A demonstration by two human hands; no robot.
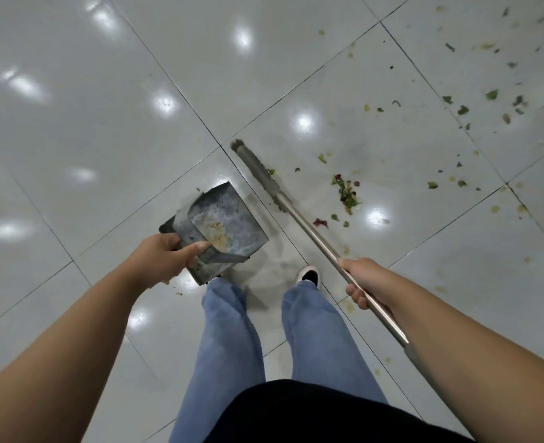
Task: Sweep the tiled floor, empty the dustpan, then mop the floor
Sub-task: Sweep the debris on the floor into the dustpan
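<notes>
hands: left hand (163,255) grips grey, stained metal dustpan (222,219); right hand (361,282) grips broom (296,212), steel-handled

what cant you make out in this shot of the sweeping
All in the head view:
- Left shoe: hidden behind the grey metal dustpan gripped by the left hand.
- Top end of the steel-handled broom: covered by the right forearm, beyond the right hand.
- Green leaf scraps at the top right corner: motion-blurred and cut by the edge.
- Dustpan contents: only a yellowish smear, too small to identify.
</notes>
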